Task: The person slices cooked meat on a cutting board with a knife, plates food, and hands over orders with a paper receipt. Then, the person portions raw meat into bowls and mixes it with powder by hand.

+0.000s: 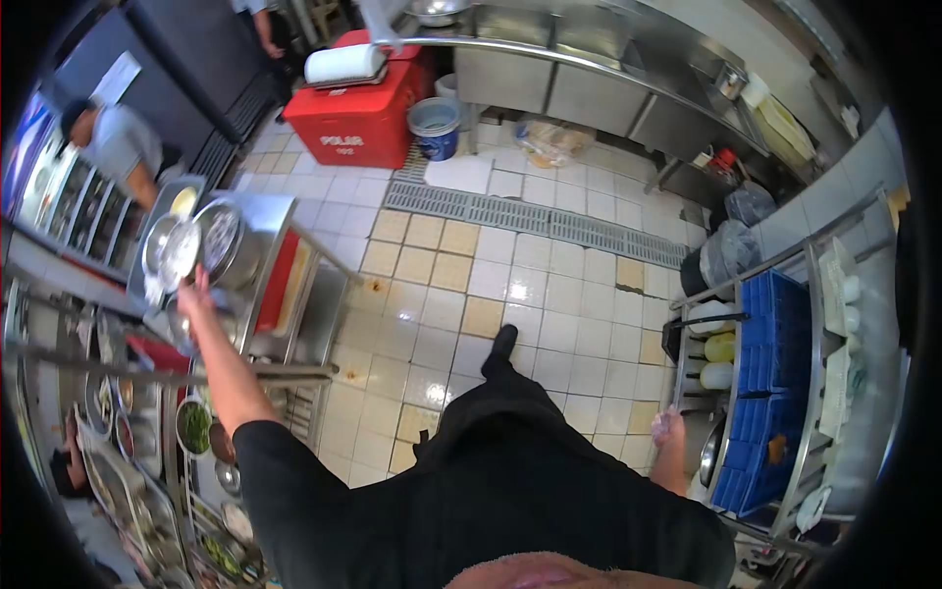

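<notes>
My left hand is stretched out to the left, its fingers closed round the edge of a shiny metal bowl with something white in it. The bowl is tilted beside a large metal pot on the steel table. A smaller round container with pale yellow contents is just behind the bowl. On the right, my right hand hangs low near the steel rack, its fingers curled; what they hold, if anything, is too small to tell.
A person stands beyond the steel table. A red cooler and a blue bucket are ahead. Blue crates fill the right rack. A floor grate crosses the tiles. Food containers are at left.
</notes>
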Demonstrator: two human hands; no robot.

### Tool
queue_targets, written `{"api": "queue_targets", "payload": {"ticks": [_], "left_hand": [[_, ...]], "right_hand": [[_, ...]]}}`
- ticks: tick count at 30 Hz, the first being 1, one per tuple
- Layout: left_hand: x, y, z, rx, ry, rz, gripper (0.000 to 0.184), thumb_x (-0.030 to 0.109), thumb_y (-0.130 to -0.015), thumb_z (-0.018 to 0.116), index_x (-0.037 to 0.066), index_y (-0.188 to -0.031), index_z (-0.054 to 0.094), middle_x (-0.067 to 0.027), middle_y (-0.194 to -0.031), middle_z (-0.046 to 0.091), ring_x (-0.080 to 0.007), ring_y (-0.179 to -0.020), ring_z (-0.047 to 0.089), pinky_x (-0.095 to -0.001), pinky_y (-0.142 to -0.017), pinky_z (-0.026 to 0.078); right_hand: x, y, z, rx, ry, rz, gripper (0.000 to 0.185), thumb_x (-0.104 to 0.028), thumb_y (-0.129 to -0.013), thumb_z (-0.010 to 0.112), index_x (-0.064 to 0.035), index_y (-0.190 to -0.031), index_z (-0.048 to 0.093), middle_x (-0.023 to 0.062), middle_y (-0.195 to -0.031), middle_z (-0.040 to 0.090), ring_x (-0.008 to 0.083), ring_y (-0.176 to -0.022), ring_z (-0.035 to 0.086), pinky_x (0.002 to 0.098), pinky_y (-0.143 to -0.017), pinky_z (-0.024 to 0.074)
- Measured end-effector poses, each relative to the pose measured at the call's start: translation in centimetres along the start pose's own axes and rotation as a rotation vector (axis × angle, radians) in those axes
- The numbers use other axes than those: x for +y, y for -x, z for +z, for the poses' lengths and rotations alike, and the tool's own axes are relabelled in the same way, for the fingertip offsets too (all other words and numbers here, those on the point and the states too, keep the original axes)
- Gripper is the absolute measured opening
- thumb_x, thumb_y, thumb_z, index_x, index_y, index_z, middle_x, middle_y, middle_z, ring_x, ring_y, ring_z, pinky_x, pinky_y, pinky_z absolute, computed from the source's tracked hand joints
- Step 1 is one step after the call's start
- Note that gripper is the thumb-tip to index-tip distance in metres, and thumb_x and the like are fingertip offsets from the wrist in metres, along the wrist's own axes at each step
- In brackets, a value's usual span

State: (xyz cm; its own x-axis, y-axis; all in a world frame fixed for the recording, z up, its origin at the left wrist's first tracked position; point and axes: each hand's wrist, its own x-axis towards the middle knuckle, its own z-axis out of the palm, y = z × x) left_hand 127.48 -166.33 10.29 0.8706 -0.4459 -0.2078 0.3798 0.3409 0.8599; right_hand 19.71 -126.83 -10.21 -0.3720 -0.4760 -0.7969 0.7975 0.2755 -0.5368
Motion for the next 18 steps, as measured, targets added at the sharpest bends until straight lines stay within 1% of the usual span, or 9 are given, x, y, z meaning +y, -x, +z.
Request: {"api": "queue_targets", "payload": {"ticks": [2,4,5,8,9,11,13,16,18], "left_hand": [[-1.4,4.8,3.4,-0.018,-0.077,0.055,0.049,0.029,-0.093,0.056,-0.006,-0.125,0.042,-0.0195,-0.119,0.055,-0.0336,-0.087,0.067,-0.0387,-0.072,0.059],[-6.5,8.5,6.0,-0.010,-0.278,0.091,0.059,0.035,-0.091,0.061,-0.004,-0.131,0.039,-0.0171,-0.126,0.051,-0.0335,-0.090,0.067,-0.0375,-0.069,0.058],[-11.0,10.3,6.2,-0.061,-0.313,0.199,0.051,0.036,-0.091,0.061,-0.003,-0.120,0.047,-0.0150,-0.110,0.058,-0.0284,-0.083,0.066,-0.0348,-0.063,0.056],[-22.3,21.3,7.4,-0.180,-0.429,-0.209,0.031,0.035,-0.091,0.061,0.004,-0.087,0.057,-0.0055,-0.074,0.054,-0.0254,-0.071,0.058,-0.0358,-0.064,0.053],[-26.6,23.4,7.4,-0.139,-0.499,-0.343,0.028,0.030,-0.091,0.060,0.003,-0.095,0.054,-0.0084,-0.081,0.055,-0.0286,-0.075,0.059,-0.0381,-0.065,0.053],[-34.2,26.1,6.5,0.021,-0.643,-0.564,0.030,0.021,-0.090,0.057,0.000,-0.110,0.049,-0.0141,-0.097,0.056,-0.0350,-0.083,0.062,-0.0426,-0.066,0.053],[-38.1,27.7,9.0,0.063,-0.751,-0.602,0.040,0.012,-0.090,0.054,-0.002,-0.125,0.044,-0.0199,-0.112,0.057,-0.0414,-0.091,0.064,-0.0471,-0.067,0.054],[-40.1,30.0,20.0,-0.263,-0.870,-0.466,0.039,0.011,-0.088,0.055,-0.003,-0.123,0.045,-0.0192,-0.109,0.058,-0.0377,-0.086,0.066,-0.0434,-0.065,0.055],[-46.5,25.7,25.9,-0.392,-0.876,-0.504,0.041,0.013,-0.087,0.059,0.001,-0.124,0.046,-0.0158,-0.106,0.061,-0.0330,-0.084,0.066,-0.0401,-0.058,0.053]], "right_hand": [[0.3,-3.8,-3.7,-0.092,-0.030,0.145,0.029,-0.025,-0.090,0.056,-0.0167,-0.066,0.043,-0.0005,-0.062,0.039,0.0176,-0.055,0.036,0.0347,-0.050,0.0320],[1.7,-8.0,-2.4,0.080,-0.115,-0.060,0.032,-0.030,-0.089,0.059,-0.0150,-0.064,0.045,0.0010,-0.058,0.040,0.0189,-0.051,0.040,0.0351,-0.046,0.0334],[2.2,-8.9,-1.3,0.177,-0.159,-0.158,0.034,-0.033,-0.088,0.060,-0.0141,-0.063,0.047,0.0017,-0.057,0.041,0.0195,-0.049,0.041,0.0353,-0.044,0.0341],[-0.1,-13.7,6.5,0.188,-0.214,-0.155,0.021,-0.034,-0.091,0.052,-0.0136,-0.084,0.056,0.0059,-0.085,0.057,0.0239,-0.080,0.051,0.0397,-0.073,0.0435],[-1.3,-15.5,10.0,0.236,-0.249,-0.153,0.023,-0.035,-0.092,0.051,-0.0132,-0.090,0.057,0.0073,-0.093,0.059,0.0253,-0.087,0.052,0.0401,-0.080,0.0437],[-5.9,-19.9,15.7,0.054,-0.066,-0.179,0.014,-0.025,-0.090,0.059,-0.0123,-0.091,0.054,0.0079,-0.097,0.057,0.0222,-0.079,0.053,0.0343,-0.068,0.0453],[-11.8,-19.2,24.1,0.107,-0.083,-0.177,0.031,-0.029,-0.089,0.063,-0.0057,-0.107,0.054,0.0105,-0.107,0.058,0.0250,-0.096,0.057,0.0404,-0.076,0.0505],[-18.9,-22.1,28.3,-0.227,-0.155,-0.251,0.020,-0.027,-0.090,0.062,-0.0085,-0.094,0.056,0.0051,-0.091,0.062,0.0202,-0.086,0.060,0.0348,-0.070,0.0505],[-23.4,-23.4,30.2,-0.229,-0.162,-0.292,0.018,-0.027,-0.090,0.061,-0.0098,-0.093,0.057,0.0035,-0.085,0.062,0.0189,-0.082,0.061,0.0327,-0.074,0.0503]]}}
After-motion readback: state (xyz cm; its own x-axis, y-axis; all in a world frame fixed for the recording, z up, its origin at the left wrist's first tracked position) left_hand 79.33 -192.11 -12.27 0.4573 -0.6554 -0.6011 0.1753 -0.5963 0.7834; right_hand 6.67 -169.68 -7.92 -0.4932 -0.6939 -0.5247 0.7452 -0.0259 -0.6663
